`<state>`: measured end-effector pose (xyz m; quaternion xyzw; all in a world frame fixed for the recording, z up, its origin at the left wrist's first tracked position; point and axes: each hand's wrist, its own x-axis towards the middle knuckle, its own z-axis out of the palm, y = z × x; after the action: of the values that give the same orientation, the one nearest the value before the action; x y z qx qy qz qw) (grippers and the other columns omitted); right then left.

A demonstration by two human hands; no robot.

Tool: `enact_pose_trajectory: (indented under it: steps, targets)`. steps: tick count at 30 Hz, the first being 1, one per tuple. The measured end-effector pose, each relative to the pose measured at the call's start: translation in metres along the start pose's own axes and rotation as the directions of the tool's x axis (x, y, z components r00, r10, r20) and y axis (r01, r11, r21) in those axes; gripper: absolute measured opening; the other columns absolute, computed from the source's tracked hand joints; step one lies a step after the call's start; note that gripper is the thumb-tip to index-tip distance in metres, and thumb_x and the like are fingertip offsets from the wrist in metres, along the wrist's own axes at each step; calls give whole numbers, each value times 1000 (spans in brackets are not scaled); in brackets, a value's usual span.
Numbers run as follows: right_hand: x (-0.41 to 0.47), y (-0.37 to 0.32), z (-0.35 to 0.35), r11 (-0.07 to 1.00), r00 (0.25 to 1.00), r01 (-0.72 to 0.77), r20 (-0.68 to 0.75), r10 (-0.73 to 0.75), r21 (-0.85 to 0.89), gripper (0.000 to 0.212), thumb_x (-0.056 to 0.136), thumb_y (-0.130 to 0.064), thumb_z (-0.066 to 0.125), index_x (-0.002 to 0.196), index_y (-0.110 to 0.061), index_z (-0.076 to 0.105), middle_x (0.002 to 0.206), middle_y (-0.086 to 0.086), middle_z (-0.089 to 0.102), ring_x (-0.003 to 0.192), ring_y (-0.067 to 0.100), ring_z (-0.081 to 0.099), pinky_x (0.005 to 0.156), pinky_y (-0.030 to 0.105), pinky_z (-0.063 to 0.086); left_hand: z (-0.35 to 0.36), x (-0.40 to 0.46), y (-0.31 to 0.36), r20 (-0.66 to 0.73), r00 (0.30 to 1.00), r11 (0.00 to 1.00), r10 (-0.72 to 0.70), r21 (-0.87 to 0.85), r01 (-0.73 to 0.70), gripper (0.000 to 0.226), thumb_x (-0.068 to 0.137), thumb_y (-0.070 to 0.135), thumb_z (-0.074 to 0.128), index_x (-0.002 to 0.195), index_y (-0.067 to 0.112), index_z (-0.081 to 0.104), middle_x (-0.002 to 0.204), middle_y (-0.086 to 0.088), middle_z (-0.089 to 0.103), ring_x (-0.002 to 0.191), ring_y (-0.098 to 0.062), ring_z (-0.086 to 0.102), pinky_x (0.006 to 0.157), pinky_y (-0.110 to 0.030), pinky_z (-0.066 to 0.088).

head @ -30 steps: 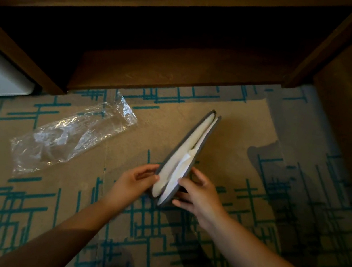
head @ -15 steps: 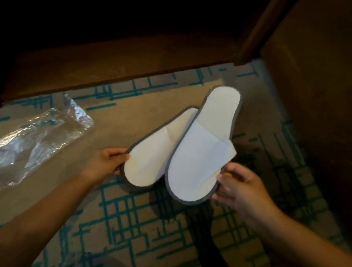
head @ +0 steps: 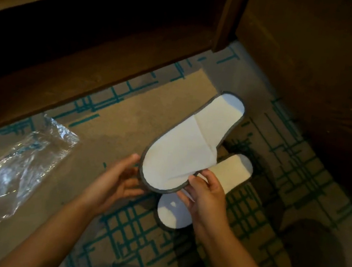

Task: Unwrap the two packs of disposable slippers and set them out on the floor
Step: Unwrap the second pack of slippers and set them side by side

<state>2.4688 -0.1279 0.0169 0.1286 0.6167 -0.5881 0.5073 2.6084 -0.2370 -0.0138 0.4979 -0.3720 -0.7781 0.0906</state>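
A white disposable slipper (head: 181,153) with grey edging hangs tilted above the carpet, toe end toward me. My left hand (head: 115,181) cups its toe edge from the left, and my right hand (head: 206,194) pinches the same edge from the right. The second white slipper (head: 234,171) lies flat on the carpet just below, partly hidden under my right hand and the raised slipper. An empty clear plastic wrapper (head: 13,164) lies crumpled on the floor to the left.
The floor is beige carpet (head: 282,162) with teal line patterns. A dark wooden shelf unit (head: 89,60) runs along the far side. A wooden panel (head: 319,76) stands at the right. A dark rounded shape (head: 312,261) sits at the lower right.
The pair was folded together, then spread side by side, one slipper in each hand. Now one lies on the carpet and both hands are on the other. The view shifted right.
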Motion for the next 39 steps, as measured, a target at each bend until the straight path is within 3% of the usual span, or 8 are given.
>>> enact_pose_trajectory:
  steps: [6, 9, 12, 17, 25, 29, 36, 39]
  targets:
    - [0, 29, 18, 964, 977, 215, 28, -213, -158, 19, 91, -7, 54, 92, -25, 60, 92, -2, 64, 87, 13, 62, 73, 24, 55, -16, 8, 23, -49, 972, 943, 229, 258, -209, 23, 85, 4, 57, 95, 24, 61, 72, 13, 74, 64, -1, 66, 52, -16, 54]
    - [11, 42, -4, 440, 763, 520, 167, -625, -732, 45, 83, -26, 65, 126, -24, 51, 127, 2, 57, 118, 16, 49, 101, 33, 43, -38, 15, 48, -37, 960, 920, 278, 298, -255, 27, 87, 3, 52, 98, 26, 60, 75, 14, 74, 67, -1, 68, 53, -16, 54]
    - [28, 59, -27, -132, 718, 361, 365, -592, -923, 85, 66, -55, 69, 138, -26, 35, 145, 16, 42, 133, 29, 27, 104, 50, 36, -47, 29, 66, -1, 966, 891, 260, 386, -239, 29, 87, 6, 53, 97, 32, 59, 77, 18, 74, 73, -1, 69, 57, -17, 57]
    - [40, 84, -48, -340, 848, 311, 421, -322, -887, 93, 54, -69, 63, 135, -28, 44, 144, 16, 44, 133, 34, 26, 97, 57, 44, -31, 68, 38, -12, 983, 846, 181, 513, -149, 28, 87, 3, 54, 99, 28, 60, 71, 17, 73, 83, -15, 61, 57, -18, 55]
    - [39, 91, -54, -336, 805, 329, 448, -389, -883, 83, 61, -62, 64, 135, -29, 46, 146, 14, 43, 136, 33, 28, 110, 51, 23, -23, 80, 22, 298, 810, -4, 504, 939, -343, 76, 75, 25, 71, 140, 16, 32, 147, -20, 28, 131, -37, 36, 105, -46, 36]
    - [28, 107, -49, -303, 825, 323, 424, -374, -896, 85, 54, -63, 72, 130, -30, 53, 140, 13, 51, 131, 31, 29, 101, 53, 41, -34, 84, 22, 670, 732, -456, 124, 694, -557, 89, 73, 45, 66, 145, 32, 16, 157, -13, 6, 144, -34, 7, 109, -47, 25]
    - [34, 100, -43, -213, 861, 268, 333, -384, -940, 84, 47, -56, 79, 123, -27, 61, 136, 12, 56, 127, 31, 50, 97, 51, 43, -29, 88, 9, 709, 705, -579, -23, 565, -588, 95, 58, 28, 83, 140, 29, 34, 146, -19, 39, 132, -39, 39, 88, -50, 51]
    - [38, 90, -51, -204, 825, 336, 391, -408, -920, 77, 76, -47, 63, 144, -27, 31, 157, 11, 18, 145, 30, 14, 112, 45, 3, -24, 89, 6, 715, 699, -561, 10, 583, -588, 97, 58, 27, 83, 140, 29, 32, 146, -19, 39, 131, -40, 40, 90, -52, 50]
